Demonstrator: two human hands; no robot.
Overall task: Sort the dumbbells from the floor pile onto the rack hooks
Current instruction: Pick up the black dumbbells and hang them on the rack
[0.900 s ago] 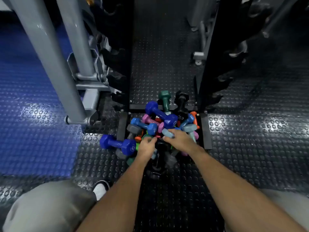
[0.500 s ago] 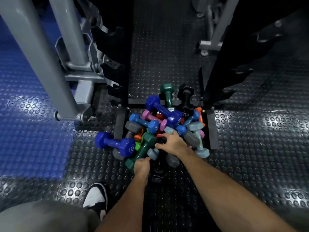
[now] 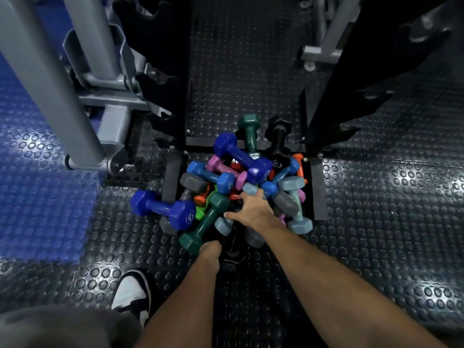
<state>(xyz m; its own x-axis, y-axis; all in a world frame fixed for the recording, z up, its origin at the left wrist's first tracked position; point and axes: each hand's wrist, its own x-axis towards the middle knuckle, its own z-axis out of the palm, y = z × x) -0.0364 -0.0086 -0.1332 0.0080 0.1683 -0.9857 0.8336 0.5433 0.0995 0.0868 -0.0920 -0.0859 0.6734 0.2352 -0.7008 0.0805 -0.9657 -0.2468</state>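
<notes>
Dumbbells of many colours are heaped in a pile (image 3: 241,187) on the black studded rubber floor (image 3: 376,197), between the feet of the black dumbbell rack (image 3: 334,101). The right hand (image 3: 253,209) is laid on top of the pile, its fingers spread and reaching onto a pale blue-grey dumbbell (image 3: 251,190). The left hand (image 3: 209,249) is seen at the near end of a dark green hex dumbbell (image 3: 203,228); whether anything is gripped cannot be told. A white-and-black shoe (image 3: 133,295) is planted nearby.
</notes>
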